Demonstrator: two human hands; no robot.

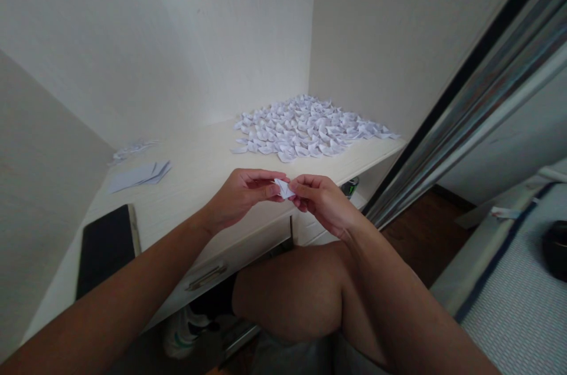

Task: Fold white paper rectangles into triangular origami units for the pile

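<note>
Between my two hands is a small folded piece of white paper [283, 188], held just in front of the desk's front edge. My left hand [245, 193] pinches its left side between thumb and fingers. On the other side, my right hand [316, 196] grips the paper's right end the same way, its fingertips close to the left ones. Fingers cover part of the paper, so its full shape is hidden. Beyond the hands, a wide spread of small folded white paper boats [305, 127] covers the back right of the desk.
On the white desk [195, 156], flat paper sheets [139, 176] lie at the left, with paper scraps [133, 149] behind them. A dark tablet-like slab [108, 245] rests nearer. Below are a drawer handle [206, 277] and a can [349, 187]. A bed [518, 286] stands at right.
</note>
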